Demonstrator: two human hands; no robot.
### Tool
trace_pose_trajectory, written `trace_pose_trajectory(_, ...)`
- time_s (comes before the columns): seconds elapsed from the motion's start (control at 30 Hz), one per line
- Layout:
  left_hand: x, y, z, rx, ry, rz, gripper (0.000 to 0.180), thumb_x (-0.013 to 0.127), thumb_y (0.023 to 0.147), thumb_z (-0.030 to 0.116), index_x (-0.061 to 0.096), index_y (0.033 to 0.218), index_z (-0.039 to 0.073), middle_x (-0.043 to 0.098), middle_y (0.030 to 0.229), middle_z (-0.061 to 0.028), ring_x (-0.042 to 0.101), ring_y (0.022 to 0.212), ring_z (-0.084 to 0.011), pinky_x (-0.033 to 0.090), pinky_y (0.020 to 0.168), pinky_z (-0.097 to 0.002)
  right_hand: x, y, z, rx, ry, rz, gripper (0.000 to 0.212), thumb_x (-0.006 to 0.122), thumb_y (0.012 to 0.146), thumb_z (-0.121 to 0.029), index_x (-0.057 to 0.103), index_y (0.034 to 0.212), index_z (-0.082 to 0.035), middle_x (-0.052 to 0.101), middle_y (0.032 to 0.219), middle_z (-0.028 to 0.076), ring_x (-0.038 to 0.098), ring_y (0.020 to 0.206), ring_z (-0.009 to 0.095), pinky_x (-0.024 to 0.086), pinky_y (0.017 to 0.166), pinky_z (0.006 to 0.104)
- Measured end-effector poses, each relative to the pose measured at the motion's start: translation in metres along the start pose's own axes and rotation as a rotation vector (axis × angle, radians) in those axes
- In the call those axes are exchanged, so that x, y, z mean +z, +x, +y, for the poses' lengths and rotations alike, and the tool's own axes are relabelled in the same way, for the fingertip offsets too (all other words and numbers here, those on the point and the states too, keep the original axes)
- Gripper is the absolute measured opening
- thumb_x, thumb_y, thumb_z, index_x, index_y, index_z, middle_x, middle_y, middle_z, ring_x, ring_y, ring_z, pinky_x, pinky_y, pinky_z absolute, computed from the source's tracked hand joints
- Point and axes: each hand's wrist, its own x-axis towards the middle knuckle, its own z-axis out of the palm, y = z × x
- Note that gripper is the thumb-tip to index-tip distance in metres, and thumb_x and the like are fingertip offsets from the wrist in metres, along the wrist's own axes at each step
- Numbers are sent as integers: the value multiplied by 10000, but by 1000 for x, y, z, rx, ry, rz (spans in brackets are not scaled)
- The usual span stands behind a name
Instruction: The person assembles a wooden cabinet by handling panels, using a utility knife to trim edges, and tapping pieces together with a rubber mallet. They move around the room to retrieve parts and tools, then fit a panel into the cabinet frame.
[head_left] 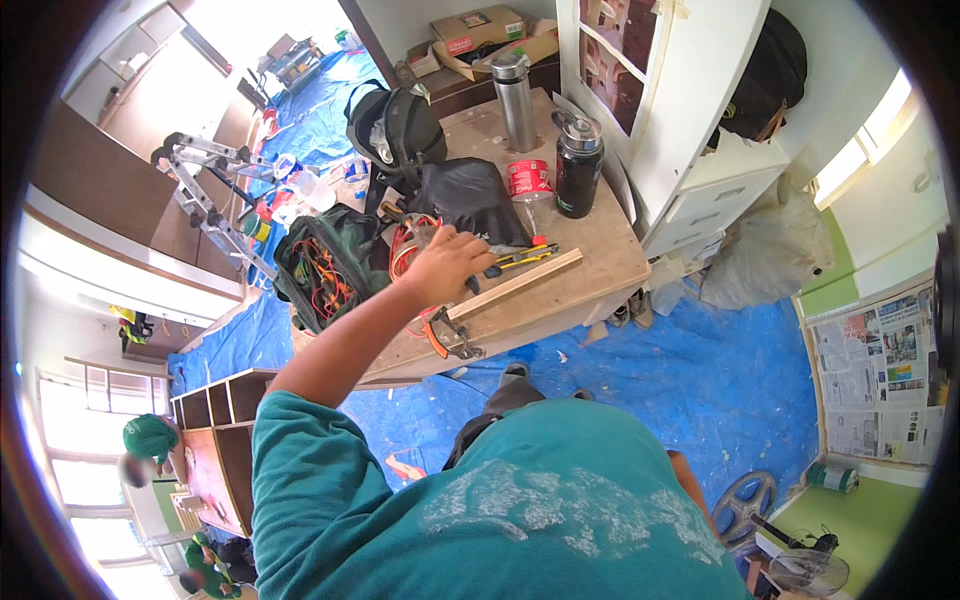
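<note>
Over the wooden worktop [610, 235], my left hand [448, 265] reaches down with its fingers curled. Dark blue handle-like ends show beneath the fingers, and what they belong to is mostly hidden. Just in front of the hand lies a thin wooden strip [530, 283], with a yellow-and-black cutter knife [528, 256] beside it. An orange-and-black clamp-like tool [450, 338] rests at the worktop's near edge. Left of the hand sits an open dark green tool bag [318, 265] full of orange and red cords. My right hand is out of sight; only part of that arm shows.
A steel flask [514, 105], a black bottle [578, 165], a red-labelled container [530, 180] and a black backpack [395, 130] stand farther back. A stepladder [205, 190] is at left. Blue sheeting [700, 370] covers the floor. Two people in green work at lower left.
</note>
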Motion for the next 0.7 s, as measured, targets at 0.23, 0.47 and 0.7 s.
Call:
trace_pose_trajectory(0.23, 30, -28, -113, 136, 115, -242, 388, 714, 741, 208, 681, 1127, 215, 631, 1138, 13, 529, 1189, -221, 342, 1047, -431, 17, 10, 3, 118, 135, 102, 263, 641, 900, -229, 665, 845, 28, 688, 752, 143, 647, 574, 268, 519, 565, 413)
trace_pose_trajectory(0.47, 81, -46, -184, 133, 189, -435, 428, 677, 783, 208, 686, 1209, 254, 608, 1230, 24, 476, 1272, -225, 327, 1071, -449, 73, -36, -67, 444, 518, 66, 251, 650, 921, -245, 643, 861, -2, 617, 686, 96, 599, 565, 229, 490, 545, 399)
trace_pose_trajectory(0.7, 86, -47, -191, 122, 195, -414, 429, 718, 754, 184, 680, 1179, 223, 584, 1234, -20, 476, 1240, -225, 337, 1059, -424, 145, -73, -95, 299, 259, -81, 317, 663, 931, -305, 676, 886, 9, 687, 798, 131, 648, 665, 256, 521, 628, 435)
